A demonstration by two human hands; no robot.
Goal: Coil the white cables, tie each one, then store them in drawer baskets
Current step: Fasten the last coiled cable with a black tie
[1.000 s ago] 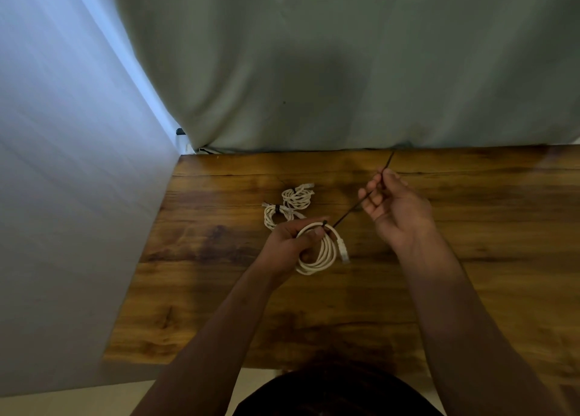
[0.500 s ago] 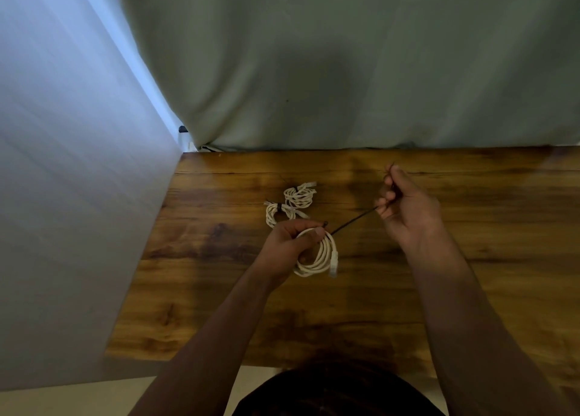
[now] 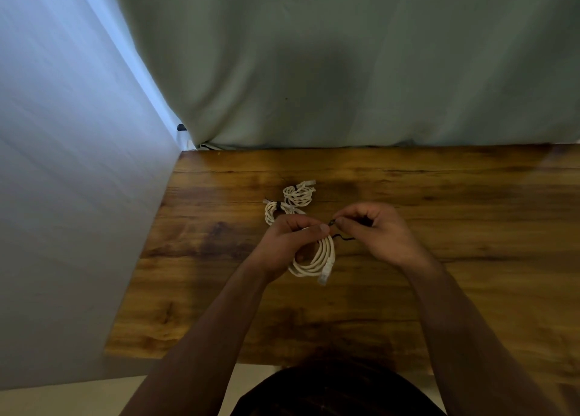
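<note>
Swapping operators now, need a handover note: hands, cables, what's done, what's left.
Left hand: gripping the coiled white cable just above the table.
Right hand: pinching the black tie at the top of that coil; tie not visibly fastened yet.
Done: two tied cables lie on the table behind the hands, each with a dark tie.
Left: finish this tie, then store all three. No drawer baskets in view.

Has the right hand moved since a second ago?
Yes. The right hand has come in leftward toward the coiled cable in the left hand, judged against the tied bundles lying on the table.
</note>
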